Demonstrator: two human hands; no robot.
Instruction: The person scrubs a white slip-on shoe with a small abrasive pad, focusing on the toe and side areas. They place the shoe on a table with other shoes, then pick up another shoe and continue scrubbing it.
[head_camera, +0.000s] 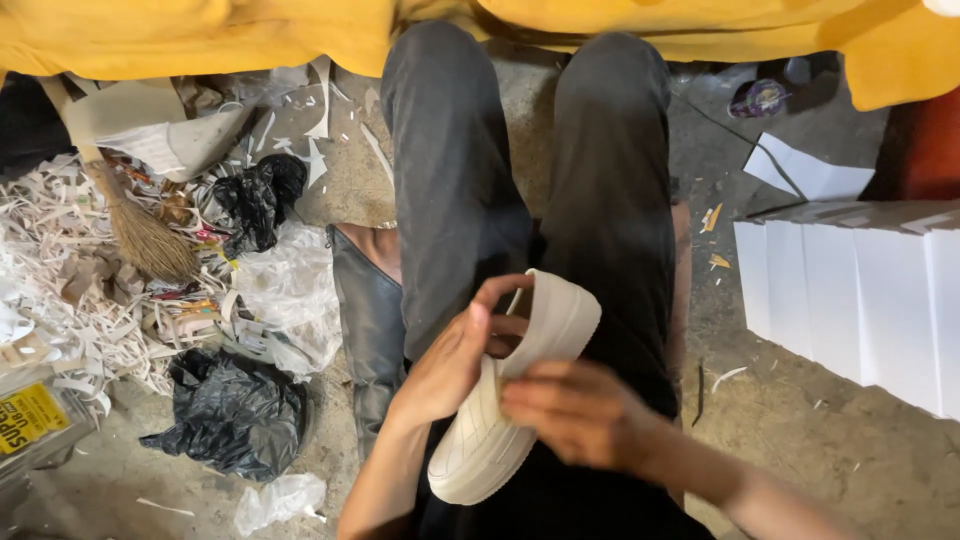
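1. Sitting on the floor (800, 430) with legs (530, 200) stretched out, the person is holding a cream shoe (510, 400) over the lap.
2. Left hand (455, 360) is gripping the shoe from its left side, thumb hooking over the collar, fingers curling into the opening: a clenched grip on the shoe.
3. Right hand (580, 410) is lying across the shoe's right flank near the middle, fingers pressing on the upper; it is grasping the shoe too.
4. Shoe's long axis is running diagonally, heel end up and to the right, toe end down and to the left, towards the person's body, sole edge facing left.
5. Both hands are touching it; the left is nearer the opening, the right nearer the midfoot.
6. Lying off to the left are paper scraps (90, 290), a broom (140, 230) and black bags (235, 410); white boxes (860, 300) are standing in a row on the right.
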